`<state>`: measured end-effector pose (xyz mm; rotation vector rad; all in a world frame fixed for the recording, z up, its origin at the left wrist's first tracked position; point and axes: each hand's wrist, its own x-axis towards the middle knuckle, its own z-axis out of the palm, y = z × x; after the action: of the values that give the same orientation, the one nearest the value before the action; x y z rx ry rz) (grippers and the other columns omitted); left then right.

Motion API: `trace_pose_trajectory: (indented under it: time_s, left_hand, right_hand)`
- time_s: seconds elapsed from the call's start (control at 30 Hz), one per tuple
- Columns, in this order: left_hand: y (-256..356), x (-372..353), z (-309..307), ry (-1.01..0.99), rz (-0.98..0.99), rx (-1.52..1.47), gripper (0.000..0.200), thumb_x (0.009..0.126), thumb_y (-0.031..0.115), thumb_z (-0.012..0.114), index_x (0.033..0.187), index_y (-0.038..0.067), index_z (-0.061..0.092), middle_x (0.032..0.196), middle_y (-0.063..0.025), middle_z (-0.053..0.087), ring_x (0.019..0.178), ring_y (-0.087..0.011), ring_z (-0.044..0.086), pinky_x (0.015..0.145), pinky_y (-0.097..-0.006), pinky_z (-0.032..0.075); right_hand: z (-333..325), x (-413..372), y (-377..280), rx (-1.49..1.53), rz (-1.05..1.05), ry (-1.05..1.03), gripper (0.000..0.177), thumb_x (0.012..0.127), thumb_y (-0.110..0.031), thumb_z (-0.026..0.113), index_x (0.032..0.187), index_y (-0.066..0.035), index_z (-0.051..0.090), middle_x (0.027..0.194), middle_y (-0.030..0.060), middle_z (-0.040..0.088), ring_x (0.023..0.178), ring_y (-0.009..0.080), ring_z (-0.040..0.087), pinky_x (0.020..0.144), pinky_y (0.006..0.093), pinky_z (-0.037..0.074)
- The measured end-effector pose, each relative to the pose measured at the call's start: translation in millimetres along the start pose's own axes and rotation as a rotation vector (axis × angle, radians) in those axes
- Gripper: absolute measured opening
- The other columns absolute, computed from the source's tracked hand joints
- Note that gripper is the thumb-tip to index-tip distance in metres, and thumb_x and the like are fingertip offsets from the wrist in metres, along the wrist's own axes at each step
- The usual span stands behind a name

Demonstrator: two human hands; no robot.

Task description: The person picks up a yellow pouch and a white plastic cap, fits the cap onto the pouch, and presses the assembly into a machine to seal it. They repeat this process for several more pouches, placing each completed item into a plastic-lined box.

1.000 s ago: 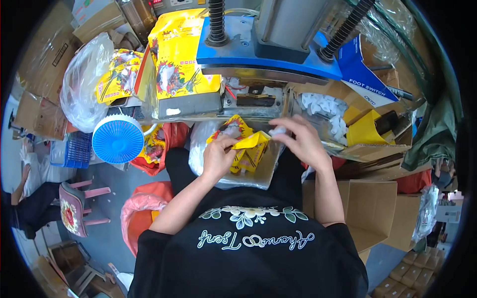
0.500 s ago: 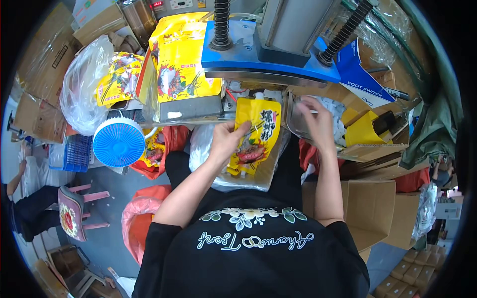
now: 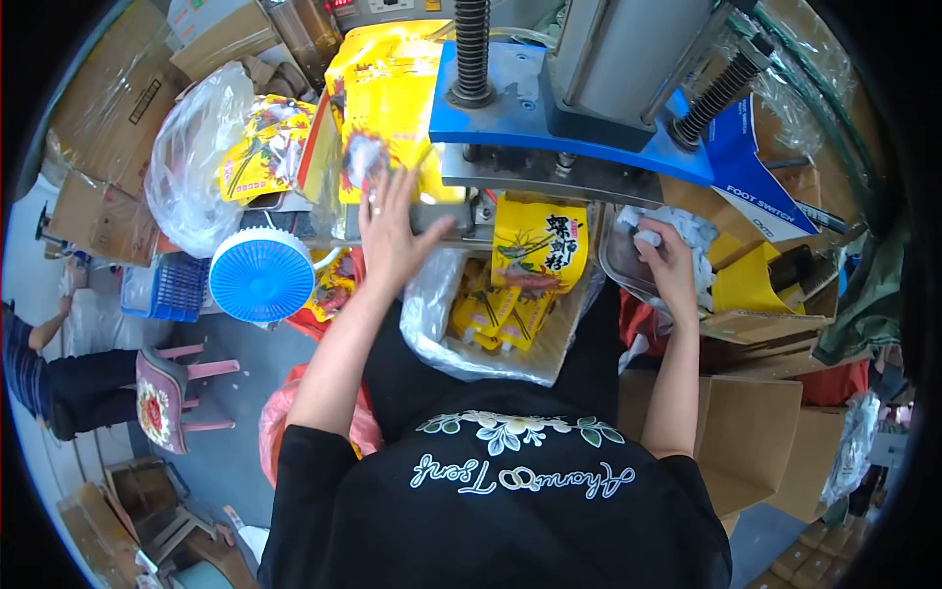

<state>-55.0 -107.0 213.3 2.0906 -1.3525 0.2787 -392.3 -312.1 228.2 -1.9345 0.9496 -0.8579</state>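
Fingers of left hand (image 3: 394, 231) spread wide at near edge of yellow pouch stack (image 3: 402, 108); cannot tell whether touching. Thumb and fingers of right hand (image 3: 673, 270) pinched on small white piece (image 3: 648, 238): probably light, stiff, easily dropped, best held by sides. Between hands, printed pouch (image 3: 542, 250), far end at blue press (image 3: 510, 103), near end over lined carton (image 3: 561, 334). Likely light, limp, slick, prone to creasing; best taken flat by side edge.
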Motion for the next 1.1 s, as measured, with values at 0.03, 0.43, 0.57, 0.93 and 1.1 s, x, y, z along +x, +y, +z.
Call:
trace_pose_trajectory:
  time_s: [0.03, 0.43, 0.57, 0.93, 1.1]
  left_hand:
    - [2.9, -11.7, -6.5, -0.015, 0.014, 0.027, 0.073, 0.077, 0.037, 0.077, 0.139, 0.011, 0.049, 0.143, -0.0088, 0.049, 0.141, -0.0288, 0.035, 0.115, -0.0515, 0.017]
    - [59.7, -60.8, -22.5, -0.186, -0.278, -0.814, 0.014, 0.079, -0.004, 0.067, 0.093, -0.002, 0.069, 0.083, -0.0066, 0.066, 0.075, -0.0117, 0.061, 0.069, -0.0247, 0.046]
    - [69.4, -84.7, -9.6, -0.361, -0.186, -0.869, 0.013, 0.081, 0.001, 0.069, 0.093, -0.003, 0.069, 0.078, -0.0067, 0.064, 0.072, -0.0134, 0.061, 0.069, -0.0277, 0.047]
    - [102.7, -34.8, 23.2, -0.352, -0.756, -1.373, 0.023, 0.09, 0.014, 0.069, 0.094, -0.008, 0.071, 0.086, -0.0096, 0.073, 0.07, -0.0086, 0.063, 0.062, -0.0253, 0.05]
    - [109.9, -15.7, 30.5, -0.361, -0.957, -1.584, 0.021, 0.09, 0.012, 0.07, 0.095, -0.008, 0.07, 0.083, -0.0082, 0.071, 0.07, -0.0097, 0.064, 0.062, -0.0249, 0.05]
  right_hand:
    - [-1.4, -2.5, -7.7, 0.07, 0.079, -0.008, 0.02, 0.087, -0.005, 0.067, 0.107, -0.003, 0.067, 0.086, 0.0016, 0.063, 0.075, 0.0122, 0.06, 0.069, 0.0252, 0.05]
    - [38.7, -25.1, -110.8, -0.103, -0.078, -0.232, 0.017, 0.082, -0.009, 0.072, 0.097, -0.001, 0.07, 0.096, 0.007, 0.071, 0.089, 0.0152, 0.066, 0.082, 0.0291, 0.049]
    - [55.6, -29.4, -119.3, -0.076, -0.059, -0.546, 0.021, 0.082, -0.014, 0.073, 0.097, 0.0, 0.07, 0.094, 0.0078, 0.072, 0.088, 0.0156, 0.067, 0.081, 0.0304, 0.05]
    - [23.4, -1.1, -54.8, -0.288, -0.071, 0.112, 0.029, 0.088, -0.02, 0.067, 0.112, -0.003, 0.068, 0.095, 0.0159, 0.072, 0.084, 0.0299, 0.07, 0.076, 0.0341, 0.053]
    - [18.1, 4.6, -28.0, -0.632, -0.225, 0.077, 0.023, 0.084, -0.009, 0.065, 0.106, -0.008, 0.07, 0.108, 0.0117, 0.065, 0.098, 0.0346, 0.061, 0.082, 0.0418, 0.05]
